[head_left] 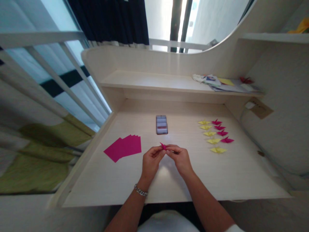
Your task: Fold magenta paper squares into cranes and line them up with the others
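Between the fingertips of both hands is a small pink origami crane [163, 146], partly hidden by the fingers. My left hand [152, 158] pinches it from the left, and a metal bracelet circles that wrist. From the other side my right hand [178, 157] grips it with thumb and fingers closed. To the left, a fanned stack of pink paper squares [124, 147] lies flat on the desk. Off to the right, several yellow paper cranes [209, 134] form a column beside a column of pink paper cranes [222, 133].
A phone [161, 124] lies beyond my hands on the pale desk [96, 183]. Across the back runs a shelf [149, 80] with papers [224, 83] at its right end. A cable [256, 137] trails down the right wall, and white bed rails [70, 67] stand at left.
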A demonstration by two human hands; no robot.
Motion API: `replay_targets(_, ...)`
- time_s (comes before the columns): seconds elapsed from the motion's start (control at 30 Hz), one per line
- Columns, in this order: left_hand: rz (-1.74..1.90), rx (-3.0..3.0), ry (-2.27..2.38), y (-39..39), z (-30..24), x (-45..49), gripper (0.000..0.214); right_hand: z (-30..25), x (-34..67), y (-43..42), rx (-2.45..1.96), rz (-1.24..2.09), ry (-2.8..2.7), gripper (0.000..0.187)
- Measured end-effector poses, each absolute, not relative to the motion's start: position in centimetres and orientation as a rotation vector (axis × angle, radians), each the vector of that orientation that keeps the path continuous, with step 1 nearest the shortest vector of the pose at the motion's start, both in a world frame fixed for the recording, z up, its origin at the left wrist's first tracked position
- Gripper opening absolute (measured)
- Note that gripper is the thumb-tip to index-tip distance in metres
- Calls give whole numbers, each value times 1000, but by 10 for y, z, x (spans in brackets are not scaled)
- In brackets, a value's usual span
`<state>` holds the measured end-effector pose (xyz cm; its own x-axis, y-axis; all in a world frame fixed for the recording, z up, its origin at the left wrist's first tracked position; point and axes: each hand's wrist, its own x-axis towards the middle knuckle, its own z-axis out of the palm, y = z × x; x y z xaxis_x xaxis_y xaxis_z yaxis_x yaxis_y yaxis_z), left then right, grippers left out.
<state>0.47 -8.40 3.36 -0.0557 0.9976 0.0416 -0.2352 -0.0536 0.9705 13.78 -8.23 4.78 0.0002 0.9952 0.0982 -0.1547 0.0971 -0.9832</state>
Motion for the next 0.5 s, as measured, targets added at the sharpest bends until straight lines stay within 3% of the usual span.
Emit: replay_targets(0.5,1389,1135,1197,-86,41,6,21,35,133,-82,-1102,1182,-1053,15)
